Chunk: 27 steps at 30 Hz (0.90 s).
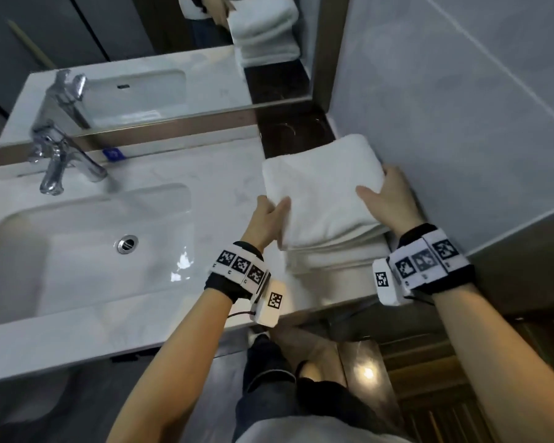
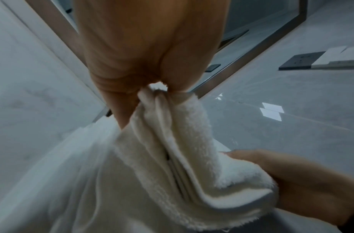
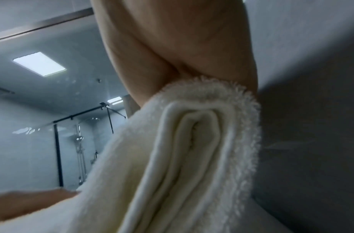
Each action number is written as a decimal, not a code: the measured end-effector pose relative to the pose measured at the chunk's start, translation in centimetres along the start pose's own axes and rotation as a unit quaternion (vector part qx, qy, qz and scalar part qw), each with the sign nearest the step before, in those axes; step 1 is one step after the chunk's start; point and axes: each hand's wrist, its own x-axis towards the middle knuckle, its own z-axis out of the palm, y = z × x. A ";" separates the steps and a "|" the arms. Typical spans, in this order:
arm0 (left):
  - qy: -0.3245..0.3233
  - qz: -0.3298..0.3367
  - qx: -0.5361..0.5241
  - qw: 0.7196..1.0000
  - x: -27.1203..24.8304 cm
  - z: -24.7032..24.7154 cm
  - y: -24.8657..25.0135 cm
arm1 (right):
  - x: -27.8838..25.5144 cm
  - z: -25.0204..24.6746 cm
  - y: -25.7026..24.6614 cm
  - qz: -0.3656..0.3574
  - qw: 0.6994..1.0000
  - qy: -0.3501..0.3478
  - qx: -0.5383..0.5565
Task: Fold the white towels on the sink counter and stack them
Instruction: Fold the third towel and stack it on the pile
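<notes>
towel [image 1: 323, 193] seemingly in both hands

Head view: from above, looking forward and down over the counter [image 1: 224, 174] toward the mirror [image 1: 160, 59]. Left wrist view: close along the left hand [image 2: 148, 52], toward the wall. Right wrist view: close under the right hand [image 3: 184, 47], facing the shower. All three share the towel [image 1: 323, 193].
</notes>
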 end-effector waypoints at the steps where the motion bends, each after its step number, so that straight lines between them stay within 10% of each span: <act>1: 0.002 -0.007 0.000 1.000 -0.2 0.6 -0.4 | -0.3 0.2 0.4 -0.005 1.000 -0.003 -0.013; 13: 0.002 -0.060 0.040 0.997 -2.8 0.1 -3.5 | -2.7 3.3 3.9 0.012 0.989 -0.119 -0.082; 27: 0.161 -0.038 0.078 0.983 -6.4 -9.9 -7.4 | -6.8 11.1 1.2 -0.160 0.957 -0.183 0.157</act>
